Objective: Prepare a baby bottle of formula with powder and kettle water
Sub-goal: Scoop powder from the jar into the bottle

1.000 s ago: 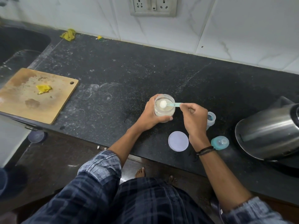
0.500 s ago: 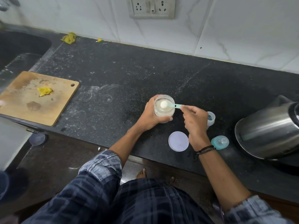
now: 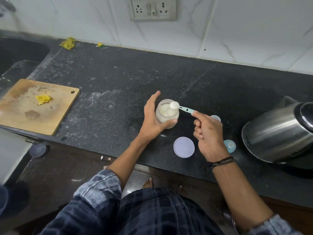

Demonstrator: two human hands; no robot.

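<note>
The step in hand looks like carrying a measure of powder from the jar [image 3: 166, 114] to the bottle [image 3: 215, 118]. The right hand [image 3: 208, 133] pinches the far end of the pale green scoop [image 3: 183, 109] between thumb and forefinger, its other fingers curled into the palm. The bowl of the scoop hangs over the jar's right rim, heaped with white powder [image 3: 174, 105].

The left hand [image 3: 153, 119] steadies the jar on the bench [image 3: 118, 78]. Its thumb is hooked round the near side and its fingers stretch along the left side, the forefinger pointing away.

The bottle stands just right of the jar, mostly hidden behind the right hand, with only part of its open rim showing. The round lid [image 3: 184, 147] lies flat nearer the bench edge, and the kettle [image 3: 277, 131] sits at the far right.

To do this well, the heap probably wants levelling against the jar's rim first, so the measure is true and the surplus drops back inside. The scoop should then travel level and slowly, since the long handle magnifies any wobble. The bottle mouth looks narrow, so the bowl should be brought right over it before tipping. The left hand could usefully shift to steady the bottle.
</note>
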